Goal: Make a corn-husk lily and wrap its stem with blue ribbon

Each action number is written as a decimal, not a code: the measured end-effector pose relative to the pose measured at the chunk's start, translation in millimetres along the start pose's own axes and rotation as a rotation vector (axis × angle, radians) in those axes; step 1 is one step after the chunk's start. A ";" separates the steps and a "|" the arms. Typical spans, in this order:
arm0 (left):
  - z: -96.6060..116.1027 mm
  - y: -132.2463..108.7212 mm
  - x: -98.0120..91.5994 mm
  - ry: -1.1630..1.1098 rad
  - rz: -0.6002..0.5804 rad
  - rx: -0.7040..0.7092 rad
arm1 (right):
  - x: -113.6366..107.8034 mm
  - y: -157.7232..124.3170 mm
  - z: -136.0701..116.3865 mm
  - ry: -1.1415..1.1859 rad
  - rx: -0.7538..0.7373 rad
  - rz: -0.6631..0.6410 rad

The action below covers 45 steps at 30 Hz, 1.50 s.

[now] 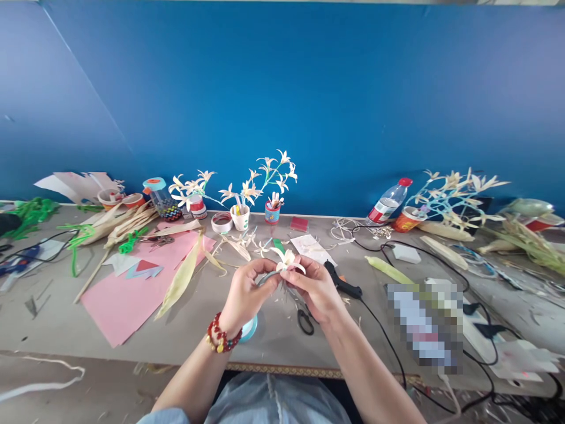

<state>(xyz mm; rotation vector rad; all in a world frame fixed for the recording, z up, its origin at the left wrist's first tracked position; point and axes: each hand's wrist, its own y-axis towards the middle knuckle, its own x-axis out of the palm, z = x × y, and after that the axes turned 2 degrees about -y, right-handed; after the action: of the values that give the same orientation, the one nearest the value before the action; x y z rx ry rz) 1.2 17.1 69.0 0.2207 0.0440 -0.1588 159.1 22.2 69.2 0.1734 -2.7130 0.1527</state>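
Note:
A handmade white flower (pixel 288 259) with pointed petals is held above the table between both hands. My left hand (pixel 249 288) is closed, its thumb and fingers pinching a thin grey strip or stem (pixel 268 275) at the flower's left side. My right hand (pixel 318 287) pinches the flower from the right, with the fingertips at its petals and base. Below the hands lie black-handled scissors (pixel 305 321), their blades partly hidden. A black glue gun (pixel 343 281) rests just beyond my right hand. Under my left wrist a round light-blue-edged item (pixel 249 328) is partly covered.
Pink paper sheets (pixel 117 306) and a dry corn husk (pixel 180 282) lie at left. Along the blue wall stand a white cup (pixel 239 219) of flower stems, a water bottle (pixel 388 203) and an orange cup (pixel 406 220) of flowers. Black cables (pixel 388 341) run across the right side.

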 end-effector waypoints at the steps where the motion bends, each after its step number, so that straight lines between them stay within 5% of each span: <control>1: -1.3 0.3 -0.1 -0.075 -0.016 -0.034 | -0.5 -0.6 0.4 0.022 0.004 -0.021; 6: -8.6 3.8 -1.1 -0.413 -0.093 -0.158 | -3.5 -2.2 -1.1 0.062 0.035 -0.156; 10: -10.4 5.9 0.6 -0.478 -0.112 -0.186 | -5.1 0.2 -2.1 0.017 0.020 -0.139; 24: -1.4 4.4 0.0 0.049 -0.035 0.101 | -9.3 10.8 -3.5 -0.012 0.029 -0.109; 33: -1.8 1.7 0.2 -0.110 -0.071 0.011 | -14.5 17.2 -8.2 -0.056 0.098 -0.138; 45: -8.0 11.5 -14.5 0.169 -0.205 -0.017 | -15.4 23.8 -13.7 -0.257 0.112 -0.223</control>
<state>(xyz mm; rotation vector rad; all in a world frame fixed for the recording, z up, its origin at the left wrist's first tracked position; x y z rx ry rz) -11.4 32.1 64.6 0.2124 0.2367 -0.3434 175.0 48.9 73.4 0.5619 -2.9135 0.2302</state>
